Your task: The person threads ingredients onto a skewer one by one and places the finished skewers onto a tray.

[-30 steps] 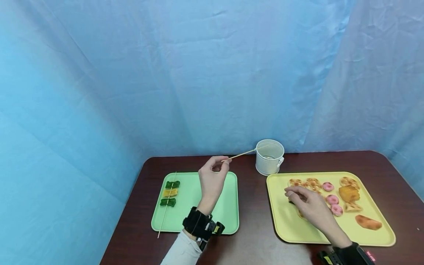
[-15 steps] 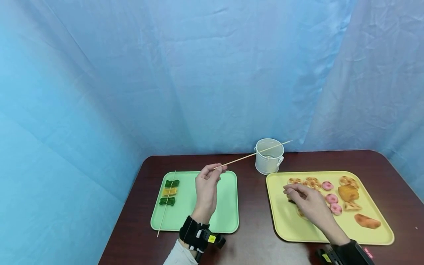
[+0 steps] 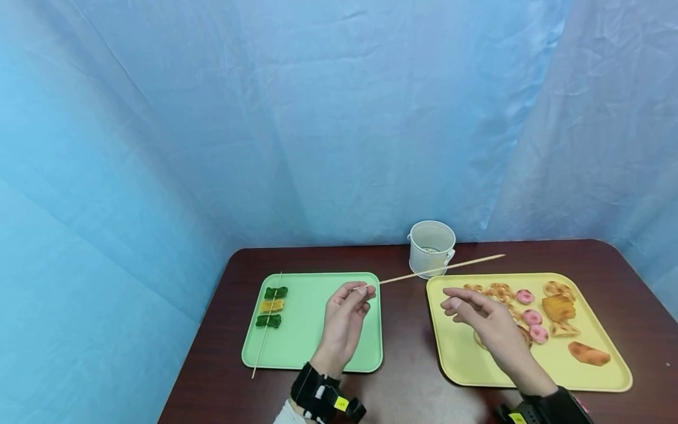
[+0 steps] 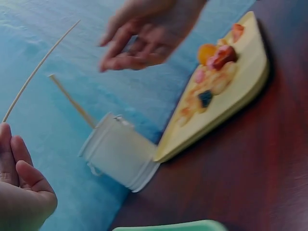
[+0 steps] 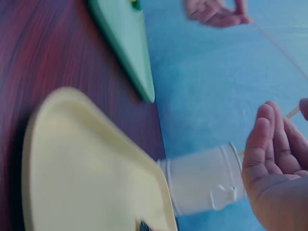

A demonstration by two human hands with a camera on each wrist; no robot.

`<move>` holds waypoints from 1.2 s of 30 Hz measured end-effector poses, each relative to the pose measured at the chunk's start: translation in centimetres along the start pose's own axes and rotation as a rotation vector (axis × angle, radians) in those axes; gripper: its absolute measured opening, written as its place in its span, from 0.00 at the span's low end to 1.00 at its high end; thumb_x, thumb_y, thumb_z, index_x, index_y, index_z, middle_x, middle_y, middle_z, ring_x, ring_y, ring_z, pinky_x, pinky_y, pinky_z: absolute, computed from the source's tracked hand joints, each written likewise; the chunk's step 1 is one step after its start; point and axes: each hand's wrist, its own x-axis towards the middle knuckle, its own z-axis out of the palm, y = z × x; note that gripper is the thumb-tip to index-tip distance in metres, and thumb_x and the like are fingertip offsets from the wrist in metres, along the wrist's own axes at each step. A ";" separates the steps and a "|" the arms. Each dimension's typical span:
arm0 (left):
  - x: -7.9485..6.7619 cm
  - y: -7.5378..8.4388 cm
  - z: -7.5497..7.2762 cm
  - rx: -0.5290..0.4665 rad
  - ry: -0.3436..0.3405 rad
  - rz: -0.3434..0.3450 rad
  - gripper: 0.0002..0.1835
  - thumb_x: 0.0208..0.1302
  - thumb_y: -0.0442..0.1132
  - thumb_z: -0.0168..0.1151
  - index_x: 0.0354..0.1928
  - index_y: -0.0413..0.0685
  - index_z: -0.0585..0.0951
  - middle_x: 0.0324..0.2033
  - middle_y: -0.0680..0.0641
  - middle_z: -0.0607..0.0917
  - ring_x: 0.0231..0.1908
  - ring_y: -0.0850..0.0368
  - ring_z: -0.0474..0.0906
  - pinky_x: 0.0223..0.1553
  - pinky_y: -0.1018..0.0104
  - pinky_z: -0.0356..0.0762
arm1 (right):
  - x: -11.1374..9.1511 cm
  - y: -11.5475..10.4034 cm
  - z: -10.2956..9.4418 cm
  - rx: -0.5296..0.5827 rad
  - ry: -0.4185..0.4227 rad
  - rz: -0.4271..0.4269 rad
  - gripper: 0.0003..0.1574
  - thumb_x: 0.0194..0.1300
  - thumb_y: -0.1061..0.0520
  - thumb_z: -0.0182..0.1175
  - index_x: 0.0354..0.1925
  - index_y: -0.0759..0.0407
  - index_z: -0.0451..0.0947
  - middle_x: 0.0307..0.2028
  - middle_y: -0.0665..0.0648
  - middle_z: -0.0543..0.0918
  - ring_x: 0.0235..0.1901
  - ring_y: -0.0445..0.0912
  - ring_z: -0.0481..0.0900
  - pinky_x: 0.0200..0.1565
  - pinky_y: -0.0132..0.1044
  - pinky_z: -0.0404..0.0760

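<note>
My left hand [image 3: 341, 330] pinches the near end of a thin wooden skewer [image 3: 471, 261] between thumb and fingertips, over the green tray [image 3: 312, 353]. The bare skewer points right, its tip raised past the white bucket [image 3: 431, 253]. Over the left part of the yellow tray [image 3: 477, 374] hovers my right hand [image 3: 495, 330], fingers loosely bent with nothing visible between them; the right wrist view shows the same right hand [image 5: 279, 168]. A loaded skewer [image 3: 259, 353] lies on the left of the green tray, bearing two green pieces [image 3: 268, 321] and a yellow piece [image 3: 272, 306] between them.
The yellow tray carries pink rings [image 3: 531, 317], waffle-like pieces [image 3: 500, 291], a golden stack [image 3: 558, 308], a brown oblong piece [image 3: 589, 354] and a dark green piece [image 4: 205, 98]. A stick [image 4: 72, 101] leans out of the bucket. Behind the table hangs a blue cloth [image 3: 339, 129].
The bare skewer has come out from the bucket's mouth and swung down to the right as my left hand moved nearer. My right hand has shifted slightly left and its fingers have spread.
</note>
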 end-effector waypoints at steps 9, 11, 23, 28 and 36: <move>-0.8 -2.5 0.3 0.031 0.029 -0.035 0.04 0.61 0.31 0.62 0.37 0.43 0.81 0.32 0.47 0.87 0.38 0.56 0.82 0.36 0.70 0.71 | 0.2 -0.2 0.8 0.539 0.038 -0.017 0.21 0.74 0.60 0.49 0.57 0.74 0.71 0.44 0.56 0.83 0.45 0.46 0.80 0.46 0.34 0.79; -0.9 -2.8 0.2 0.038 0.030 -0.044 0.05 0.60 0.32 0.63 0.38 0.42 0.80 0.33 0.47 0.87 0.38 0.56 0.82 0.36 0.70 0.71 | 0.3 -0.2 0.9 0.576 0.053 -0.010 0.20 0.74 0.60 0.49 0.55 0.75 0.72 0.43 0.55 0.83 0.44 0.45 0.80 0.45 0.33 0.79; -1.5 -3.7 -0.1 0.104 0.022 -0.104 0.09 0.60 0.33 0.64 0.42 0.38 0.81 0.34 0.46 0.88 0.39 0.55 0.82 0.37 0.69 0.71 | 0.8 0.1 1.4 0.660 0.119 0.020 0.12 0.72 0.58 0.52 0.44 0.66 0.78 0.39 0.54 0.85 0.41 0.44 0.82 0.42 0.32 0.80; -1.6 -3.9 -0.4 0.310 -0.059 -0.111 0.13 0.63 0.39 0.62 0.45 0.37 0.80 0.42 0.43 0.87 0.46 0.49 0.81 0.43 0.61 0.72 | 1.0 0.6 0.9 0.626 0.135 0.058 0.13 0.72 0.56 0.53 0.45 0.66 0.77 0.38 0.53 0.85 0.41 0.43 0.82 0.42 0.31 0.80; -1.0 -4.1 -0.5 0.722 -0.127 -0.126 0.14 0.67 0.45 0.58 0.45 0.43 0.84 0.44 0.46 0.85 0.45 0.50 0.79 0.47 0.51 0.75 | 1.2 1.5 0.2 0.523 0.035 0.130 0.11 0.70 0.55 0.56 0.43 0.61 0.79 0.36 0.53 0.83 0.38 0.42 0.82 0.40 0.32 0.81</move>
